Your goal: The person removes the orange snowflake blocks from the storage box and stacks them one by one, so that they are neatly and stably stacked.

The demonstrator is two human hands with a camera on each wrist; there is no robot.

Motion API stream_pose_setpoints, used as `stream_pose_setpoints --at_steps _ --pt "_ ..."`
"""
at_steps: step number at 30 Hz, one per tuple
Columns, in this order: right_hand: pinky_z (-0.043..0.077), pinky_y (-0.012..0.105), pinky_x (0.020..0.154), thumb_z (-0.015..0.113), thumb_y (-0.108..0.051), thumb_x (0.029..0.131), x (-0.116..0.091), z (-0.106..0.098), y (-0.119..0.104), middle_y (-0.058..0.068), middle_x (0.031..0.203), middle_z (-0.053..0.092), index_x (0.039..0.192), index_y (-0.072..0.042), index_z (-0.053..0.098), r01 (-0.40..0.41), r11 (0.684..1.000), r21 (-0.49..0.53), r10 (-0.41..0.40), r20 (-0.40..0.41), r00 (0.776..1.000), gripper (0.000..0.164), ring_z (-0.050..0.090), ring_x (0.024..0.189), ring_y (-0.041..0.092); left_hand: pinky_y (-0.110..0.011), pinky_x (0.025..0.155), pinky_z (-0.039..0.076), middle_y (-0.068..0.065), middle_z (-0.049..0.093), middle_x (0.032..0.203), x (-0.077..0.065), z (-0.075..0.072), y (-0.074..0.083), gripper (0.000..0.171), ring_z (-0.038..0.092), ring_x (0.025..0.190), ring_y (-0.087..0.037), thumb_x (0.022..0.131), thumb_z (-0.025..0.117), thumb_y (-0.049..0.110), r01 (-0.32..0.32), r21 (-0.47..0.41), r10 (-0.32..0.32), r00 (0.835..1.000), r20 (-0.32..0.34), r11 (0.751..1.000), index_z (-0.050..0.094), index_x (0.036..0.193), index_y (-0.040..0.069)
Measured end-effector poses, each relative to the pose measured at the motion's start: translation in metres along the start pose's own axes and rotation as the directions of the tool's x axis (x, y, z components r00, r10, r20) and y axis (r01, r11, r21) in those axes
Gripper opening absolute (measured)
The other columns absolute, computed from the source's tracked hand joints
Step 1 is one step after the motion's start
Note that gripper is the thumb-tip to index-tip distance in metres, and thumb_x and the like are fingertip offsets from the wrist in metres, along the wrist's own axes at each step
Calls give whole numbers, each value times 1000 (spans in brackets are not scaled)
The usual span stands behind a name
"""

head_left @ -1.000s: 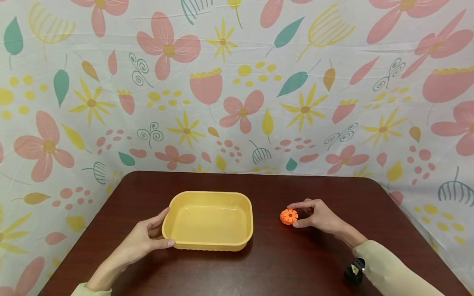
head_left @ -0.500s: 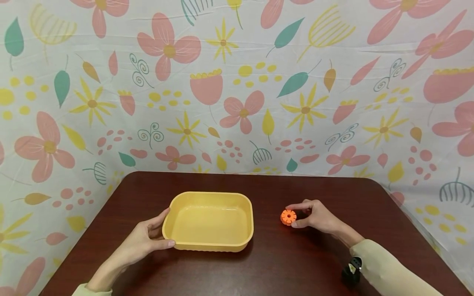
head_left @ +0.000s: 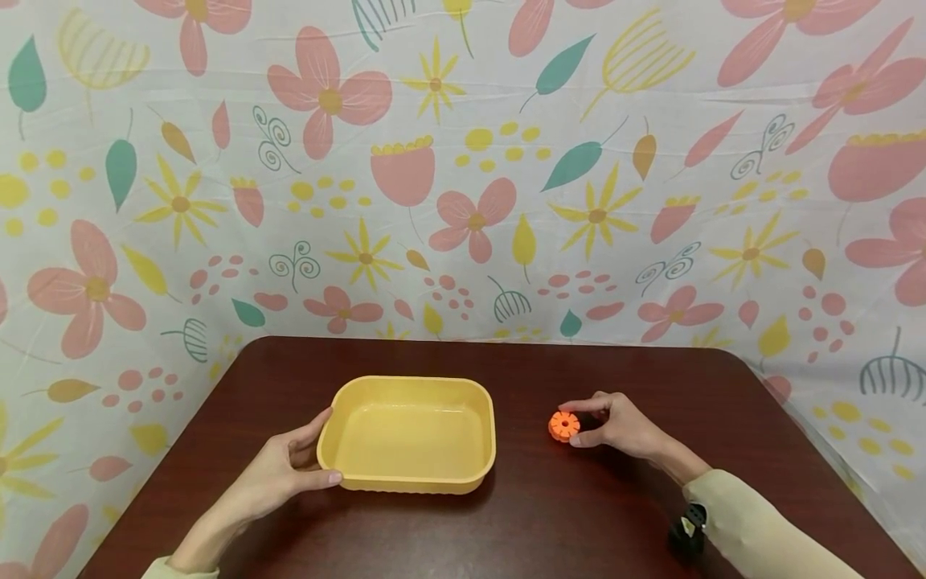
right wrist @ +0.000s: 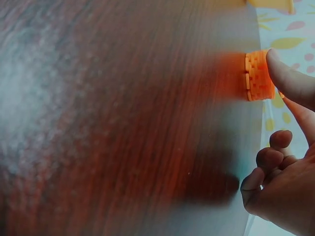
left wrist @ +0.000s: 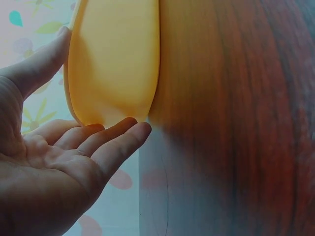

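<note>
A yellow rectangular tray [head_left: 408, 438] with rounded corners sits left of centre on the table, with nothing in it. My left hand [head_left: 278, 470] holds its left end, thumb at the near corner and index finger at the far corner. In the left wrist view, the other fingers lie against the end of the tray [left wrist: 115, 59]. Right of the tray, my right hand [head_left: 622, 426] pinches a short stack of orange slotted discs [head_left: 563, 426] between thumb and index finger. The right wrist view shows the stacked disc edges [right wrist: 259, 76]; the remaining fingers are curled below, off the stack.
Both hands work over a dark reddish-brown table [head_left: 463, 539] with rounded far corners. A floral cloth [head_left: 463, 161] hangs behind and along its sides. A black device [head_left: 687, 531] is strapped at the right wrist. Some table surface separates the tray from the discs.
My right hand has shifted very slightly left, and the disc stack has turned a little so its round face shows more squarely. My left hand and the tray hold their place.
</note>
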State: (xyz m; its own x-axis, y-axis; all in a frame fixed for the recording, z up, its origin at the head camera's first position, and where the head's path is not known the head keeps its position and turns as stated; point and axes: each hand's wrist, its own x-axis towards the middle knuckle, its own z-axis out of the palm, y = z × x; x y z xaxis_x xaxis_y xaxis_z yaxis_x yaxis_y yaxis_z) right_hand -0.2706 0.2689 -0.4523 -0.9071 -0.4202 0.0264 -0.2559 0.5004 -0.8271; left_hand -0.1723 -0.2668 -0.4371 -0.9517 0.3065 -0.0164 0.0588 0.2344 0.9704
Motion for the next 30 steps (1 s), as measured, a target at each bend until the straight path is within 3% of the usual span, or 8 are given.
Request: stream_pose_setpoints --at_steps 17,25,30 --pt "34 32 64 92 -12 81 -4 -3 -1 13 85 50 134 -3 73 11 1000 -22 -12 -34 999 56 41 82 27 -34 93 57 -29 25 166 3 -2 0 99 49 138 -46 89 85 8 -27 -32 28 999 26 999 23 165 -3" --pt "33 32 61 91 -16 84 -21 -4 -6 13 84 46 130 -6 76 27 997 -67 -30 -50 998 50 40 77 21 -34 92 57 -26 28 165 4 -2 0 100 51 137 -43 88 87 10 -14 -13 14 1000 15 1000 25 165 -2" --pt "33 32 60 89 -16 86 -38 0 -8 14 88 49 132 -6 75 32 999 -38 -34 -38 999 49 40 75 22 -34 93 57 -27 26 166 3 -2 0 100 48 140 -46 89 86 9 -21 -26 21 999 26 999 23 165 -3"
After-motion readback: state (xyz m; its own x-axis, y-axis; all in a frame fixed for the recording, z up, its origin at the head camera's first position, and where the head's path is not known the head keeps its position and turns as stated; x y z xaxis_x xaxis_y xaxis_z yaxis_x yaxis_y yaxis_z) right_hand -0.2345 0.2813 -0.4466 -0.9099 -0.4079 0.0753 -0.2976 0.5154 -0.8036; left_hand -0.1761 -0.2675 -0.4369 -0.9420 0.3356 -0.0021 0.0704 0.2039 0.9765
